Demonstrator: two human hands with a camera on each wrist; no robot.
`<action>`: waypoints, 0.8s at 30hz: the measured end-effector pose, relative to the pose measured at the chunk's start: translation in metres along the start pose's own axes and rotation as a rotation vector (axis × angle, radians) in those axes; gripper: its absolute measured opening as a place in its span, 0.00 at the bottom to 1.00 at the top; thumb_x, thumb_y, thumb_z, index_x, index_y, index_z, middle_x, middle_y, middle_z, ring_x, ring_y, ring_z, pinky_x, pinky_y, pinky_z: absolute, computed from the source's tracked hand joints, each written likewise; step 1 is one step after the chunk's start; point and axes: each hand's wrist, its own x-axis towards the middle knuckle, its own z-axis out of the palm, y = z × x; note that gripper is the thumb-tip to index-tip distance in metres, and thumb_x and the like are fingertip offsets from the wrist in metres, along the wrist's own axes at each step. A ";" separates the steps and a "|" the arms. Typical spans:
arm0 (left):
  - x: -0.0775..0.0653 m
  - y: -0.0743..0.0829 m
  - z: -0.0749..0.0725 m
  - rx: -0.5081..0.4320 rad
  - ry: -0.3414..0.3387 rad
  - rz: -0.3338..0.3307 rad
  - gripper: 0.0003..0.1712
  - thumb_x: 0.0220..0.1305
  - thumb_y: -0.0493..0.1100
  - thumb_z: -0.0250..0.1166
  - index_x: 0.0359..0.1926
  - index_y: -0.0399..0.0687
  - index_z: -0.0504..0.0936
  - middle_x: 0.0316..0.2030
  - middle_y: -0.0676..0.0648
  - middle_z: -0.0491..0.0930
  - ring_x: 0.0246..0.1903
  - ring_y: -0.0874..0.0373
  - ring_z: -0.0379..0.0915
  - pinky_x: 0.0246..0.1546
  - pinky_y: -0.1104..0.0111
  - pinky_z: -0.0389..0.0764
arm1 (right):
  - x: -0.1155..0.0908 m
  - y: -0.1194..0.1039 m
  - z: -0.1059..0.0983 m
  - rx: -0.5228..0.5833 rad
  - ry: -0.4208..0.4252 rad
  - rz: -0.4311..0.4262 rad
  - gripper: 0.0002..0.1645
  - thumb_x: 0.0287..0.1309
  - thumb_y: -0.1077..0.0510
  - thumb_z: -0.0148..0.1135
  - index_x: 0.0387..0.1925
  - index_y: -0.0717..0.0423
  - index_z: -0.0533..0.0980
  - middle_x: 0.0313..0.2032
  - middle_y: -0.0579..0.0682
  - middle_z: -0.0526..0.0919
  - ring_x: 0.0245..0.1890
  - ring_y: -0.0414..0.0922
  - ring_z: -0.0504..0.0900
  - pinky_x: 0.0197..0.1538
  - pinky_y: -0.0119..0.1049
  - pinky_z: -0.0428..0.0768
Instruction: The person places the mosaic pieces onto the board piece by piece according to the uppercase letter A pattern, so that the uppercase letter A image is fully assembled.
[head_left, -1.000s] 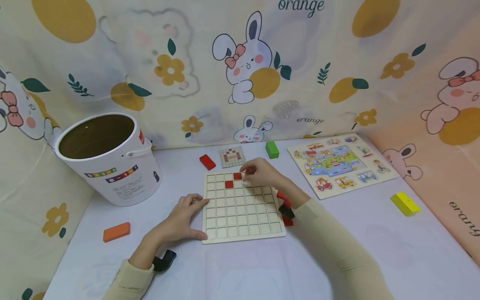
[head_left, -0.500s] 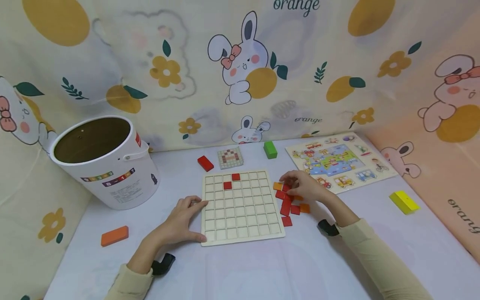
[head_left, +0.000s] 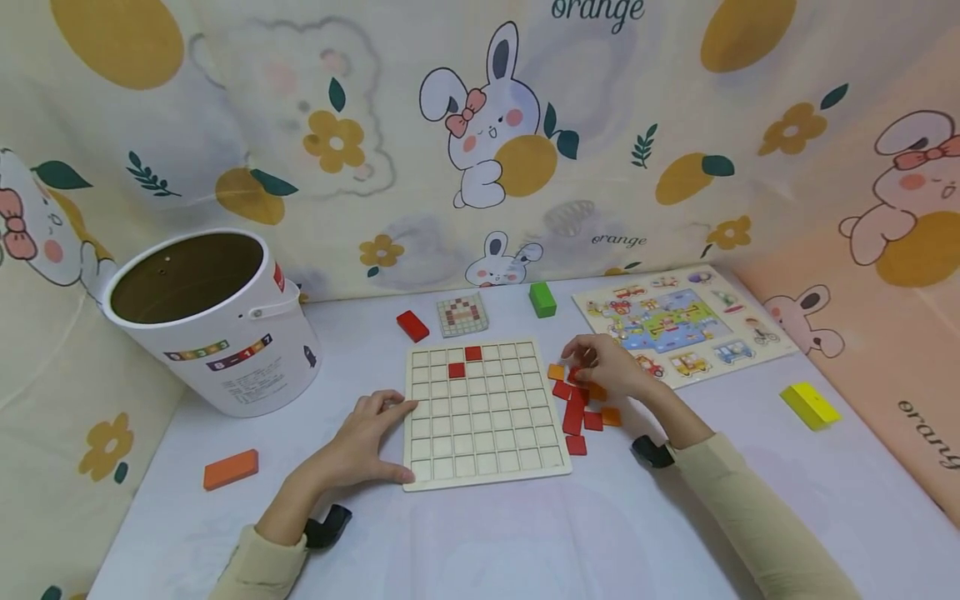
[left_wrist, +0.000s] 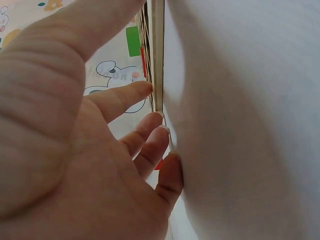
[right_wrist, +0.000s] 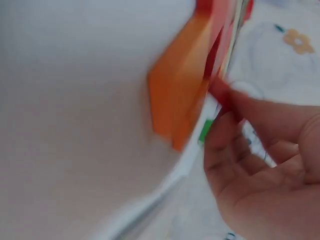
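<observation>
A pale wooden grid board lies on the white table, with one red tile and a second red tile set in cells near its far edge. Along the board's left edge rests my left hand, thumb and fingertips touching the rim, also seen in the left wrist view. Beside the right edge, my right hand is over a loose pile of red tiles and orange tiles. In the right wrist view its thumb and finger pinch a small red tile; that view is blurred.
Behind the board are a small pattern card, a red block and a green block. A picture puzzle and yellow block lie right. A white bucket and orange block are left.
My right hand has moved from the board's far cells rightward to the tile pile, where it now pinches a red tile. My left hand stays at the board's left edge.
</observation>
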 end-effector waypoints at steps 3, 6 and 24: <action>0.000 -0.001 0.000 0.000 0.002 0.004 0.60 0.37 0.62 0.83 0.71 0.47 0.69 0.65 0.42 0.63 0.61 0.46 0.57 0.59 0.47 0.67 | 0.011 -0.007 0.001 0.009 0.010 -0.026 0.10 0.59 0.72 0.63 0.44 0.65 0.79 0.35 0.56 0.77 0.35 0.51 0.75 0.38 0.36 0.76; 0.000 -0.002 0.001 -0.002 0.001 0.002 0.60 0.37 0.62 0.83 0.71 0.47 0.69 0.65 0.42 0.63 0.61 0.46 0.57 0.59 0.47 0.67 | 0.027 -0.016 0.008 0.038 -0.026 -0.063 0.08 0.59 0.70 0.65 0.42 0.66 0.80 0.34 0.54 0.78 0.34 0.49 0.75 0.38 0.35 0.74; 0.000 -0.001 0.000 -0.014 -0.005 -0.011 0.61 0.37 0.62 0.83 0.72 0.48 0.68 0.66 0.43 0.63 0.61 0.47 0.57 0.60 0.48 0.67 | 0.090 -0.056 0.057 0.081 -0.217 -0.118 0.06 0.54 0.75 0.66 0.34 0.67 0.82 0.27 0.52 0.81 0.28 0.42 0.75 0.35 0.33 0.75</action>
